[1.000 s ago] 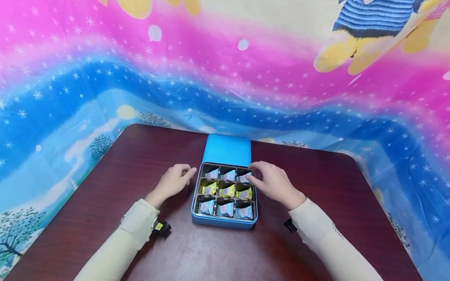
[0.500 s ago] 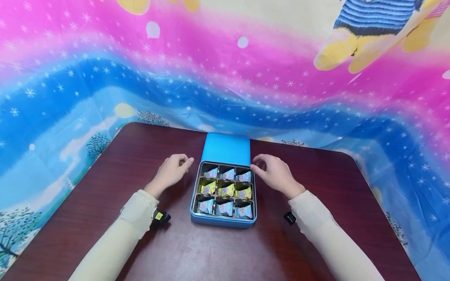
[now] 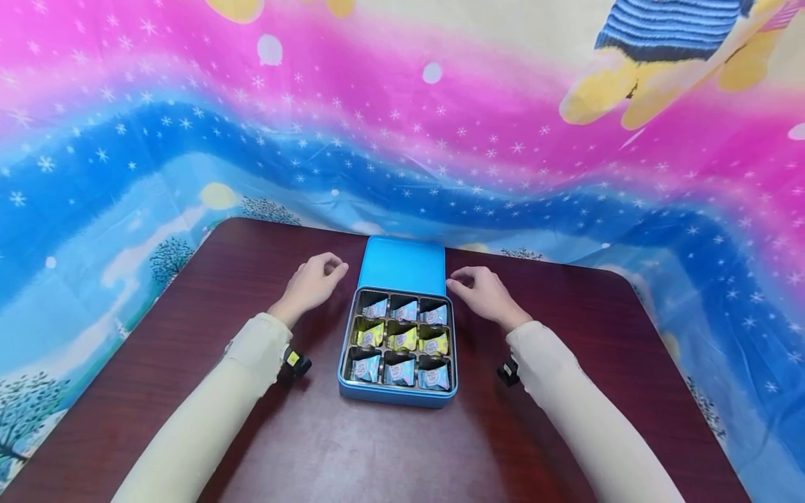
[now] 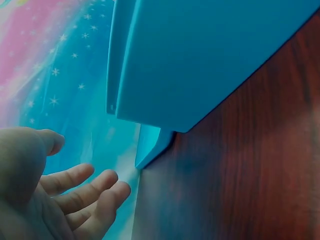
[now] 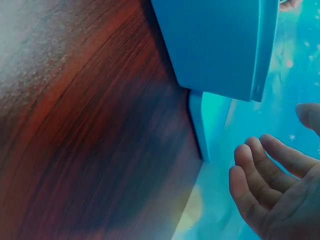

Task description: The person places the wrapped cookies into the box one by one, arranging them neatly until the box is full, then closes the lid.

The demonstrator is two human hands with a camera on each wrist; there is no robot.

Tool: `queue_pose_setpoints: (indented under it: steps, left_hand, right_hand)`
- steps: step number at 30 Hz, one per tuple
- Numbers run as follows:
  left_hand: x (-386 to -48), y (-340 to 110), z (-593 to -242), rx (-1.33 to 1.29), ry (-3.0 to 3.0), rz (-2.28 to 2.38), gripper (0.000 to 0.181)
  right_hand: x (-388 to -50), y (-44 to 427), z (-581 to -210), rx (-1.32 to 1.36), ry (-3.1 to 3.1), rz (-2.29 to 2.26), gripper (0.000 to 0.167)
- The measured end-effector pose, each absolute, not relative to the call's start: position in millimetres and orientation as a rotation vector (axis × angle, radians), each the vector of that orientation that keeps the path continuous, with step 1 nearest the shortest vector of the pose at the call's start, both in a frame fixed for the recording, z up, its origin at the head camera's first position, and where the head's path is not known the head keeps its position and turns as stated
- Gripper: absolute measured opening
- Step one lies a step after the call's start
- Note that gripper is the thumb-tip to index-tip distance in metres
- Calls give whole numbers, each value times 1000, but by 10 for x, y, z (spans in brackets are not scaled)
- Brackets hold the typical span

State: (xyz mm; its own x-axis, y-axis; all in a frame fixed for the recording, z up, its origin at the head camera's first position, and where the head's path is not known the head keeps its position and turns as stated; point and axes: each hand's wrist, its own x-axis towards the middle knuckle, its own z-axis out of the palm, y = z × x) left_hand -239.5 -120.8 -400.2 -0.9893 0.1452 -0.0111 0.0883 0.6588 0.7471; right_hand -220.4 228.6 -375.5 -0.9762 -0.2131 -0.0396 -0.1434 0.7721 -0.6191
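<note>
A blue tin box (image 3: 397, 398) stands on the table with its hinged lid (image 3: 402, 264) laid back behind it. Its divided insert carries several wrapped candies: blue ones in the back row and the front row, like the front candy (image 3: 400, 372), and yellow-green ones such as the middle candy (image 3: 402, 338). My left hand (image 3: 314, 283) is beside the lid's left side, fingers loosely bent and holding nothing; the left wrist view shows it apart from the tin (image 4: 200, 55). On the other side my right hand (image 3: 486, 293) is beside the lid's right edge, relaxed, with nothing in it.
The dark red-brown wooden table (image 3: 390, 454) has rounded far corners. A printed cloth (image 3: 402, 154) in pink and blue hangs right behind its back edge. Black straps with small cameras (image 3: 295, 363) sit at both wrists.
Both hands have moved away from me, from beside the tin's back row to beside the lid. The right thumb and fingers have left the back right compartment. The candies have stayed in place.
</note>
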Motion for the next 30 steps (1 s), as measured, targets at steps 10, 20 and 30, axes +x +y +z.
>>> queue_pose_setpoints:
  steps: [10, 20, 30]
  left_hand:
    - [-2650, -1130, -3990, 161, 2618, 1382, 51]
    - [-2869, -1076, -4047, 38, 2545, 1321, 52]
    - [-2915, -940, -4086, 83, 2660, 1036, 37]
  right_hand:
    - [-2331, 2245, -3820, -242, 2755, -1037, 52]
    - [-2489, 2215, -3919, -113, 2691, -964, 50]
    - [-2563, 2180, -4058, -70, 2704, -846, 43]
